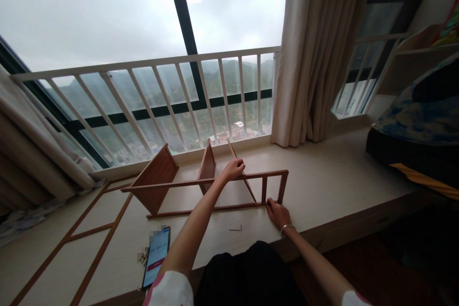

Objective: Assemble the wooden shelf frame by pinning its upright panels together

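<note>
Presents as a slender, reddish-brown wooden shelf frame (pixel 207 167) with flat panels (pixel 156 184) set crosswise, lying sideways on the pale ledge (pixel 330 177), gripped near the upper rail (pixel 186 183) by the curled left hand (pixel 234 169) and pinched at the lower rail (pixel 234 207) by the right hand (pixel 278 214).

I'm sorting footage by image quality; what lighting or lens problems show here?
Head view: sky nearly blown out, with a pale glare patch on the glass; wooden shelf backlit and dull; floor sunk in shadow, detail lost; railing bars splaying, likely wide-angle stretch; blocky pixels beside the phone, its small text unreadable.
</note>
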### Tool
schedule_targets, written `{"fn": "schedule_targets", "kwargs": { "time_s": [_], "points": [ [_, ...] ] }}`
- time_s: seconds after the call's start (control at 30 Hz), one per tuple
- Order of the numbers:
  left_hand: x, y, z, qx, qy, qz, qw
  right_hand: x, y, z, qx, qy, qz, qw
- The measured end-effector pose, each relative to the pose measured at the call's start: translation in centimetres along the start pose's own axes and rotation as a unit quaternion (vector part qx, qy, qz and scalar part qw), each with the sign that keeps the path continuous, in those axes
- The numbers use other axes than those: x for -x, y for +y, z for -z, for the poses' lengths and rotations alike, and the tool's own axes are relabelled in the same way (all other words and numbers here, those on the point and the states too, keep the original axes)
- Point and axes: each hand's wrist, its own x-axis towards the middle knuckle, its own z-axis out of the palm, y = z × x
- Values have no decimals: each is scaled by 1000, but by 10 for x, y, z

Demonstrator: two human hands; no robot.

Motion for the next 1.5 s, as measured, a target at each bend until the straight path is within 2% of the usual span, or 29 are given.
{"fn": "schedule_targets", "kwargs": {
  "time_s": [0.17,0.43,0.83,1.17,1.5],
  "points": [
    [-8,-15,-3,43,-23,17,999,-1,0,2,0,-7,-5,1000],
    [-22,-28,-10,45,-17,30,998,-4,3,0,-7,-8,-1,1000],
    [-43,-22,-29,6,-31,33,999,-8,8,-5,-6,3,9,1000],
    [-65,-11,-53,-7,-39,8,999,-11,11,-8,-7,-5,4,1000],
    [-81,-1,-65,-2,-64,-14,998,-12,13,-6,-18,-5,4,1000]
  ]
}}
